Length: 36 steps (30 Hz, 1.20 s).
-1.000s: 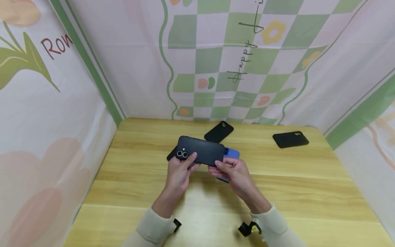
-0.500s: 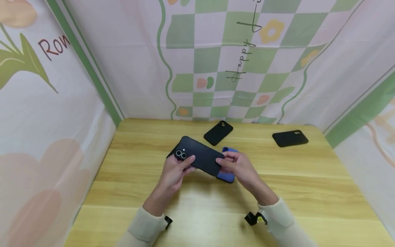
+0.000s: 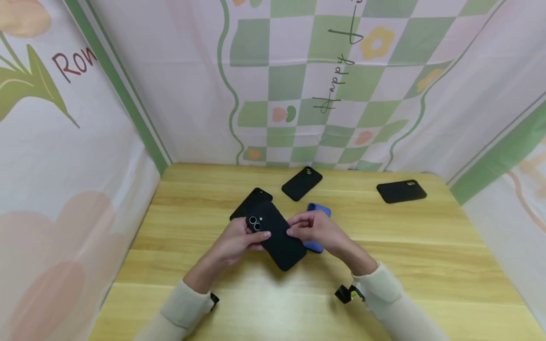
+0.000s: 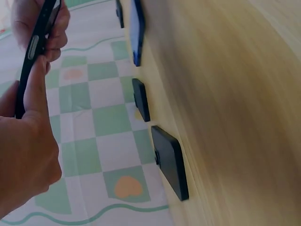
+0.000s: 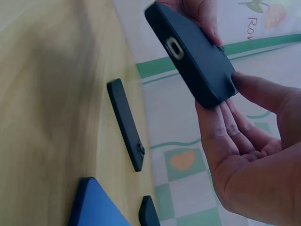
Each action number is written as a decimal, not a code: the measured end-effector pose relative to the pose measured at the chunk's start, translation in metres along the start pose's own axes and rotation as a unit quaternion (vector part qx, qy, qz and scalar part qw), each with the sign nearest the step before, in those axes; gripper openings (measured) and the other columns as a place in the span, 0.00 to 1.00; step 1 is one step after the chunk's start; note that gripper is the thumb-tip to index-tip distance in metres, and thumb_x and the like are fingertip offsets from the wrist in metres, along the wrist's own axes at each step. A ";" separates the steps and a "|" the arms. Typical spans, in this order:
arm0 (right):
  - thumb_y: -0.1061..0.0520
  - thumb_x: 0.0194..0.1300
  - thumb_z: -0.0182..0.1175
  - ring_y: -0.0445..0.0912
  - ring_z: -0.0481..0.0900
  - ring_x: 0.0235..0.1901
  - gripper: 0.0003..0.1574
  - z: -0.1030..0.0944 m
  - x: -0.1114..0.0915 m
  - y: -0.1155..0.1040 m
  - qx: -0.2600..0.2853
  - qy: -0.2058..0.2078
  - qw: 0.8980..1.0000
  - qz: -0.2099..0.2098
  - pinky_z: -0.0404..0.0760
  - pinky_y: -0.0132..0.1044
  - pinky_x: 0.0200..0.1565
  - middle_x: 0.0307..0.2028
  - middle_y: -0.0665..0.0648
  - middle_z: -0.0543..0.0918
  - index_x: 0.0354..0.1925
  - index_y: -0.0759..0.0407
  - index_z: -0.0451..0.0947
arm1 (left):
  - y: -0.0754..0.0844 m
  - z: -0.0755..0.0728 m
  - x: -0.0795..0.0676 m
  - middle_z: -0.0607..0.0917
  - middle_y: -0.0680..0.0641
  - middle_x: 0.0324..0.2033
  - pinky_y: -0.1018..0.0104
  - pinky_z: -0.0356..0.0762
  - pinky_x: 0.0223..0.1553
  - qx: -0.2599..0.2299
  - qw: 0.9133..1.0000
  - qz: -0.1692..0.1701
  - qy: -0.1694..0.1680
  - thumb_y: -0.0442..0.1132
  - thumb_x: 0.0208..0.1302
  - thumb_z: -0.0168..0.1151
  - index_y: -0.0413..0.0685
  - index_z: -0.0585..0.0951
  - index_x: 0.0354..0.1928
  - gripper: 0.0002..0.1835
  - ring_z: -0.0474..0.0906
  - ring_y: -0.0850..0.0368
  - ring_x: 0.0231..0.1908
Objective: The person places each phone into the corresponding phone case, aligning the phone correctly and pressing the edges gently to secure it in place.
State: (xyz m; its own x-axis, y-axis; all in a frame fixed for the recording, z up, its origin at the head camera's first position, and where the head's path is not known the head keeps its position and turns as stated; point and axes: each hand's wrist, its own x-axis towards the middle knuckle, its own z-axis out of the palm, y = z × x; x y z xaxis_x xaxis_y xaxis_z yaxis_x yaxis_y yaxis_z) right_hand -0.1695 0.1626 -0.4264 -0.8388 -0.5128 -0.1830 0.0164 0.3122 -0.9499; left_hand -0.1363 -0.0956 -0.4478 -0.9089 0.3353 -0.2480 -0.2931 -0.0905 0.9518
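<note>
A phone in a black case (image 3: 281,244) is held over the table between both hands, tilted, its two ringed camera lenses uppermost at the left end. My left hand (image 3: 234,242) grips its left edge, thumb on the back and fingers underneath. My right hand (image 3: 319,228) pinches the right edge. In the right wrist view, the case's (image 5: 193,56) end with its port cutout shows, and my right hand's (image 5: 254,155) thumb and fingers lie at a corner. The left wrist view shows the side of the case (image 4: 32,56) edge-on, with my left hand (image 4: 28,150) along it.
On the wooden table (image 3: 426,265) lie a black phone or case (image 3: 249,202) behind the left hand and a blue one (image 3: 314,246) partly hidden by the right hand. Further back are a black case (image 3: 302,183) and another black case (image 3: 402,191) at right. Patterned cloth (image 3: 290,85) walls surround the table.
The held phone has turned clockwise, its right end swinging down toward me. My right hand has moved its pinch from the end corner to the upper right edge; the left hand keeps its grip.
</note>
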 end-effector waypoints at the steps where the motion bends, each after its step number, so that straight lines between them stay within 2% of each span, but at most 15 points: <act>1: 0.59 0.70 0.70 0.41 0.85 0.33 0.14 0.002 0.001 0.001 -0.010 -0.009 1.000 -0.002 0.87 0.36 0.38 0.37 0.55 0.92 0.49 0.68 0.87 | 0.000 -0.002 0.000 0.90 0.42 0.45 0.63 0.90 0.42 0.012 1.000 -0.005 -0.007 0.27 0.70 0.68 0.28 0.78 0.59 0.18 0.89 0.55 0.42; 4: 0.60 0.70 0.70 0.41 0.85 0.31 0.11 0.008 0.002 0.004 -0.019 -0.034 0.999 -0.001 0.89 0.39 0.37 0.35 0.55 0.91 0.46 0.67 0.86 | 0.000 -0.009 -0.002 0.91 0.44 0.42 0.62 0.90 0.40 0.042 0.998 -0.018 -0.037 0.28 0.70 0.69 0.28 0.80 0.57 0.16 0.89 0.56 0.40; 9: 0.63 0.69 0.71 0.44 0.88 0.31 0.08 0.021 0.002 0.012 0.001 -0.055 0.998 0.011 0.92 0.50 0.37 0.33 0.56 0.90 0.42 0.69 0.84 | -0.002 -0.018 -0.002 0.92 0.40 0.40 0.58 0.91 0.42 0.068 0.994 -0.040 -0.082 0.27 0.71 0.68 0.28 0.82 0.53 0.13 0.90 0.54 0.39; 15: 0.64 0.70 0.69 0.48 0.90 0.33 0.07 0.034 -0.001 0.021 0.030 -0.048 0.998 0.022 0.92 0.50 0.39 0.33 0.59 0.90 0.40 0.69 0.83 | -0.007 -0.024 0.001 0.90 0.33 0.46 0.56 0.90 0.46 0.046 0.995 -0.050 -0.068 0.27 0.72 0.66 0.24 0.80 0.56 0.15 0.91 0.47 0.45; 19: 0.63 0.71 0.69 0.49 0.90 0.34 0.08 0.041 -0.004 0.026 0.063 -0.044 0.996 0.040 0.92 0.49 0.40 0.33 0.60 0.90 0.41 0.69 0.81 | -0.012 -0.027 0.003 0.90 0.32 0.48 0.56 0.90 0.46 0.046 0.996 -0.052 -0.061 0.27 0.72 0.66 0.24 0.79 0.58 0.17 0.91 0.47 0.45; 24: 0.64 0.70 0.70 0.48 0.90 0.33 0.08 0.049 -0.007 0.036 0.088 -0.034 0.994 0.061 0.92 0.51 0.40 0.30 0.57 0.89 0.40 0.68 0.80 | -0.019 -0.028 0.005 0.90 0.32 0.48 0.56 0.90 0.46 0.056 0.994 -0.065 -0.069 0.27 0.72 0.66 0.25 0.80 0.58 0.17 0.91 0.47 0.45; 30: 0.66 0.67 0.71 0.47 0.90 0.30 0.11 0.055 -0.010 0.044 0.085 -0.031 0.993 0.072 0.92 0.49 0.38 0.24 0.53 0.85 0.33 0.63 0.76 | -0.025 -0.026 0.005 0.90 0.31 0.48 0.54 0.90 0.47 0.069 0.991 -0.079 -0.083 0.26 0.72 0.65 0.24 0.78 0.58 0.16 0.91 0.44 0.46; 36: 0.66 0.66 0.71 0.50 0.91 0.30 0.11 0.057 -0.012 0.047 0.065 -0.045 0.994 0.071 0.92 0.48 0.36 0.26 0.59 0.88 0.33 0.66 0.77 | -0.030 -0.026 0.005 0.90 0.32 0.47 0.54 0.90 0.46 0.074 0.989 -0.091 -0.090 0.26 0.71 0.66 0.25 0.79 0.56 0.15 0.91 0.43 0.45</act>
State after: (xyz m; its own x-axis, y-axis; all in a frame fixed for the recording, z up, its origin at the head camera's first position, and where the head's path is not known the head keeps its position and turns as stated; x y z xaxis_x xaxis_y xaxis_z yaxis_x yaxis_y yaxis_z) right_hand -0.1276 0.1374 -0.4837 -0.7712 -0.5416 -0.3345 0.2073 0.2833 -0.9364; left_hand -0.1397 -0.1151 -0.4827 -0.7732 0.4962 -0.3949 -0.3890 0.1207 0.9133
